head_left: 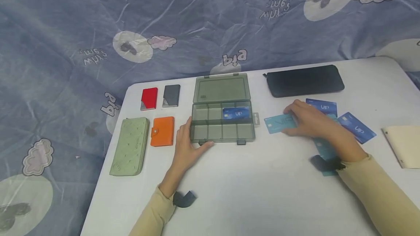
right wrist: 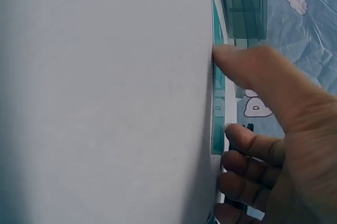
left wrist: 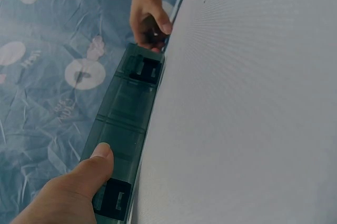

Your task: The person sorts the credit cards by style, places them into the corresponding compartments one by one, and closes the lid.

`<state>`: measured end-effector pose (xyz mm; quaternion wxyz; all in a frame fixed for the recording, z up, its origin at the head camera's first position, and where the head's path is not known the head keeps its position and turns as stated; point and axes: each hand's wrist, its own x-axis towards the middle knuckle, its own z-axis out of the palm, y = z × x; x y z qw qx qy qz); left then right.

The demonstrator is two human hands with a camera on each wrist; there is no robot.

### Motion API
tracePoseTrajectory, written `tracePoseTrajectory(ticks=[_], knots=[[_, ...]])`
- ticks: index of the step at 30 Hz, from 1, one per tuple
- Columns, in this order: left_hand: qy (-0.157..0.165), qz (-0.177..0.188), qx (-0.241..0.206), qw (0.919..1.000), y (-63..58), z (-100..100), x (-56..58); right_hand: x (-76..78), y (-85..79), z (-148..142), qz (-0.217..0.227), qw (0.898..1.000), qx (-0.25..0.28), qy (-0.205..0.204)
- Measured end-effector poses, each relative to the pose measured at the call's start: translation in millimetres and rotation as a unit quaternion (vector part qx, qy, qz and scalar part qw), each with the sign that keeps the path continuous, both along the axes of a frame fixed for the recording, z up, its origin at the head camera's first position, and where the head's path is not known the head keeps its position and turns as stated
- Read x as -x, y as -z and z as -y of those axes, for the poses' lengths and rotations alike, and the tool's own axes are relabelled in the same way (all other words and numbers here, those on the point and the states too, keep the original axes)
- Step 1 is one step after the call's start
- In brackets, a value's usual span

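Note:
A green-tinted clear compartment box lies with its lid open, and a dark blue VIP card rests in its rear right section. My left hand rests at the box's front left corner, fingers along the left side. Its thumb touches the front wall near a latch. To the right of the box, my right hand holds a light blue VIP card between thumb and fingers, by opposite edges. Whether this card touches the table is unclear. Under the right wrist lie more light blue cards, partly hidden.
Two dark blue VIP cards lie beyond the right hand. Behind is a black zip pouch; a cream notebook is at far right. On the left sit red and grey card cases, an orange wallet and a green wallet.

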<state>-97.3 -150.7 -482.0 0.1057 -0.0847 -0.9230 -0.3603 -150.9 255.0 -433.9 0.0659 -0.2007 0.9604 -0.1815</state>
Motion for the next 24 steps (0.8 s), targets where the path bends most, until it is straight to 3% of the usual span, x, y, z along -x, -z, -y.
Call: tracePoseTrajectory(ticks=[15, 24], knots=[[0.0, 0.012, -0.003, 0.9999, -0.1, 0, -1.4, -2.0, -2.6, 8, 0.041, 0.999, -0.013, 0.008], [-0.001, 0.009, -0.003, 1.0, 0.6, 0, 0.6, -1.3, -6.5, 12, 0.041, 0.999, -0.025, 0.004]])
